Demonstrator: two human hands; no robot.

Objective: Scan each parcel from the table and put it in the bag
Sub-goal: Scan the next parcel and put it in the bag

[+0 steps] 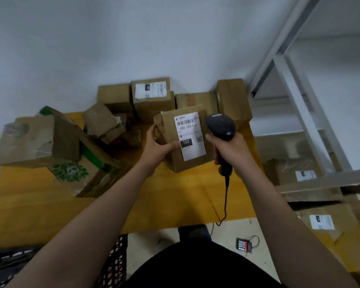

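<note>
My left hand (158, 146) grips a brown cardboard parcel (173, 161) by its left side, thumb on the white shipping label (190, 137) that faces up and reads 102. My right hand (230, 150) holds a black barcode scanner (220, 126) by the handle, its head just right of the label and over the parcel's right edge. The scanner's cable (226, 202) hangs down to the floor. Several more cardboard parcels (152, 96) are piled at the back of the yellow table (164, 196). No bag is in view.
A large torn box with green print (69, 169) lies at the table's left. White metal shelving (303, 113) stands to the right, with labelled boxes (295, 173) below it. A black plastic crate (112, 262) and a small battery charger (244, 245) are on the floor.
</note>
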